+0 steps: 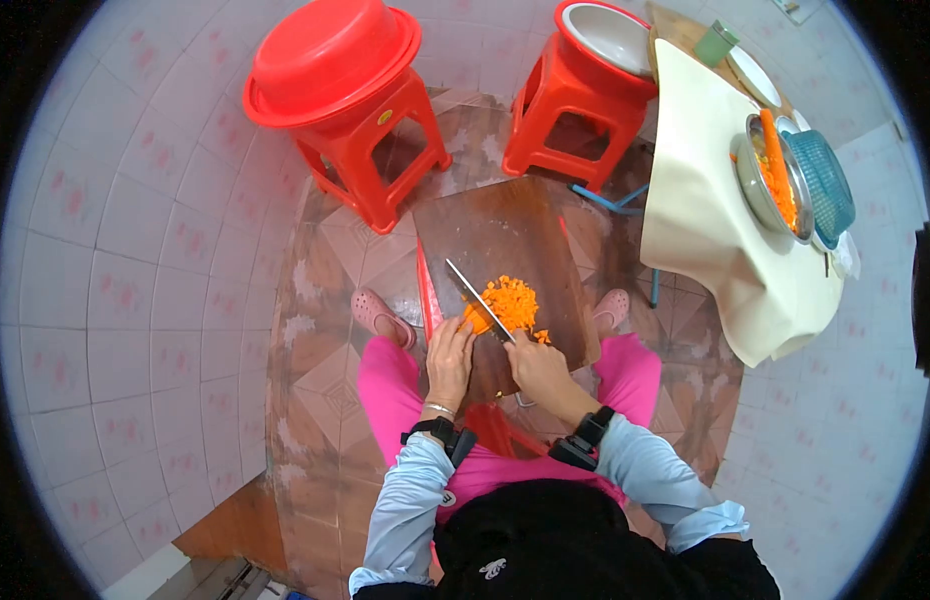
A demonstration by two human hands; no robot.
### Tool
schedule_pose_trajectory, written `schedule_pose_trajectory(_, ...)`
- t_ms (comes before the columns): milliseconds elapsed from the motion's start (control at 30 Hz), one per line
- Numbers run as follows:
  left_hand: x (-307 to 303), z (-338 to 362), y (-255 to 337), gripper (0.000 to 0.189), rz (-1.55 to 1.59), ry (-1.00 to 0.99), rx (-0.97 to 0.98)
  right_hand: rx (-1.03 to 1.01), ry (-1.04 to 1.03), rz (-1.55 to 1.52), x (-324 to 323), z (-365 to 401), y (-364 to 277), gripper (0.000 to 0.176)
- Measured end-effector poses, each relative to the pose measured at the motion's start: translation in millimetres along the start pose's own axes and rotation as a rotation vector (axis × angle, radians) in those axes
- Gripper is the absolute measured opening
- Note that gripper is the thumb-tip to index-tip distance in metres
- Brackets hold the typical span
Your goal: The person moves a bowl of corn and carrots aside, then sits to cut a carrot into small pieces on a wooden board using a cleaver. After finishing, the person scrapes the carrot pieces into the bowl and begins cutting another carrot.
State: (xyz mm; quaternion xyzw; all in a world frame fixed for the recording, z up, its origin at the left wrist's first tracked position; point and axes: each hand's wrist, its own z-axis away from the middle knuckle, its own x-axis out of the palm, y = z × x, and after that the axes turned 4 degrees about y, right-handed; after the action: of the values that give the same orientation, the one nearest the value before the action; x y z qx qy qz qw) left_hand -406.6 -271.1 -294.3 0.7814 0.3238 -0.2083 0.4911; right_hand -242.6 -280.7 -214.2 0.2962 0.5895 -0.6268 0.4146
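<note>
Facing two red stools (585, 95), beside a draped table (700, 220) bearing a metal bowl (758, 204) of carrot (773, 145). Clamping right hand (533, 365) around knife (477, 292), resting left hand (449, 355), fingers together, beside diced carrot (512, 298).

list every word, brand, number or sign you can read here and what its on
No text can be read for certain.
Yellow sticker on a red stool: too small to read.
White emblem on the black top: no letters can be made out.
Round white mark beside the left sleeve: too small to read.
</note>
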Motion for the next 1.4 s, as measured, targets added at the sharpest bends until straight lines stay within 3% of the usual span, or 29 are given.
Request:
schedule_pose_trajectory(267,0.2,-2.5,-1.8,0.026,0.011,0.025,0.018,-0.025,0.091,-0.005,-5.9,-6.4,-1.0,0.024)
schedule_pose_trajectory(500,-0.3,0.5,1.1,0.024,0.023,0.024,-0.001,-0.003,-0.010,-0.004,-4.9,7.1,-5.9,0.023)
schedule_pose_trajectory(667,-1.2,-1.2,1.4,0.024,0.041,0.026,-0.007,-0.015,0.041,0.015,19.3,-12.4,-11.8,0.024)
schedule_pose_trajectory(1100,-0.3,-0.6,0.2,0.025,-0.004,0.034,0.008,-0.023,0.002,-0.036,1.3,0.2,-10.0,0.023)
schedule_pose_trajectory(1400,-2.8,-5.8,2.1,0.024,-0.064,0.007,0.085,0.084,0.009,-0.054,10.9,-4.8,-9.8,0.026)
